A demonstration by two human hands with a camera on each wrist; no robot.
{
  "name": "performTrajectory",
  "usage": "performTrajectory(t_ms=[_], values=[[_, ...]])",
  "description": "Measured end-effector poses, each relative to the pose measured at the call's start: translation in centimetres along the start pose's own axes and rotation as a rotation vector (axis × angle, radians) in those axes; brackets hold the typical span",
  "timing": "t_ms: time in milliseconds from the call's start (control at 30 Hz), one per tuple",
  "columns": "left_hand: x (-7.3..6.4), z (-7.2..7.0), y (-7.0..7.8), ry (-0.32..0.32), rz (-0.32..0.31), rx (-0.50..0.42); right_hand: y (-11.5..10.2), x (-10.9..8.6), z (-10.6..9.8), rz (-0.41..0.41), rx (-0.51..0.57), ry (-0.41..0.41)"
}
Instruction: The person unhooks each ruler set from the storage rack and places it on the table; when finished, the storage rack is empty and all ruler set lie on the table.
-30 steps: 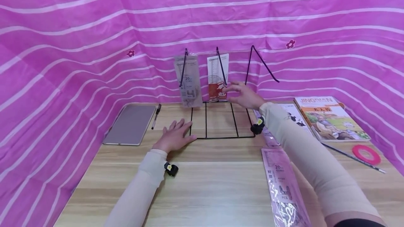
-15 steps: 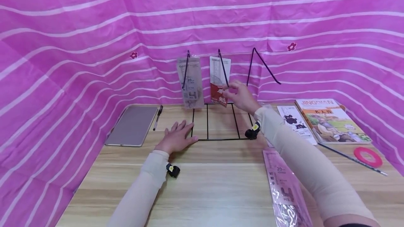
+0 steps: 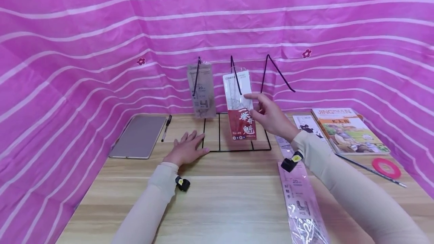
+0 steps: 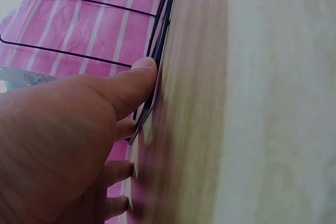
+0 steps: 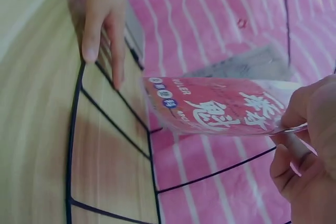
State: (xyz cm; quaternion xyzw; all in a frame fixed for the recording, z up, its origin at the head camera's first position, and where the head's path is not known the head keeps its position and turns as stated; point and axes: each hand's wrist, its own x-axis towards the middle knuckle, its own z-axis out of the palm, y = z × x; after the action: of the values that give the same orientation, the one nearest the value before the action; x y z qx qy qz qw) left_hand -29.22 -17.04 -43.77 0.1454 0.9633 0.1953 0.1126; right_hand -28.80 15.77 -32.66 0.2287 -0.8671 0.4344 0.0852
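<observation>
In the head view, a black wire display rack [image 3: 219,134] stands on the wooden table with three slanting hooks. My right hand [image 3: 272,118] pinches the right edge of a red-and-white ruler set pack [image 3: 240,125], thumb in front. The pack's top overlaps the middle hook, and its lower end tilts forward over the rack's base. On the left hook hangs a grey ruler set pack [image 3: 205,97]. My left hand [image 3: 186,150] rests at the base's front left corner with fingers spread. In the left wrist view its thumb [image 4: 139,80] lies on the wire.
A pink ruler pack [image 3: 300,199] lies at the front right. Behind it are a cat-print pack [image 3: 306,125] and books [image 3: 349,131], beside a pencil [image 3: 369,169] and a pink ring [image 3: 386,167]. A grey tablet-like slab [image 3: 138,136] and pen [image 3: 166,128] lie left.
My right hand has taken hold of the red-and-white pack and drawn it forward along the middle hook, toward me. My left hand has stayed on the rack's corner.
</observation>
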Motion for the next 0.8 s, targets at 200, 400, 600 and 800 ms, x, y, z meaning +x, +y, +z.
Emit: performTrajectory(t_ms=[200, 400, 600, 800], values=[[-0.2, 0.1, 0.0, 0.0, -0.005, -0.007, -1.5, -3.3, -1.1, -0.039, -0.012, -0.028], [0.0, -0.1, 0.1, -0.001, 0.005, -0.015, -2.4, -6.8, -2.0, -0.085, -0.018, -0.02], [0.2, 0.1, -0.2, 0.005, 0.01, 0.006, -2.9, -9.4, -2.5, -0.131, -0.022, -0.035], [0.2, 0.2, -0.2, 0.008, 0.014, 0.014, -3.4, -11.9, -3.1, -0.178, -0.007, -0.035]])
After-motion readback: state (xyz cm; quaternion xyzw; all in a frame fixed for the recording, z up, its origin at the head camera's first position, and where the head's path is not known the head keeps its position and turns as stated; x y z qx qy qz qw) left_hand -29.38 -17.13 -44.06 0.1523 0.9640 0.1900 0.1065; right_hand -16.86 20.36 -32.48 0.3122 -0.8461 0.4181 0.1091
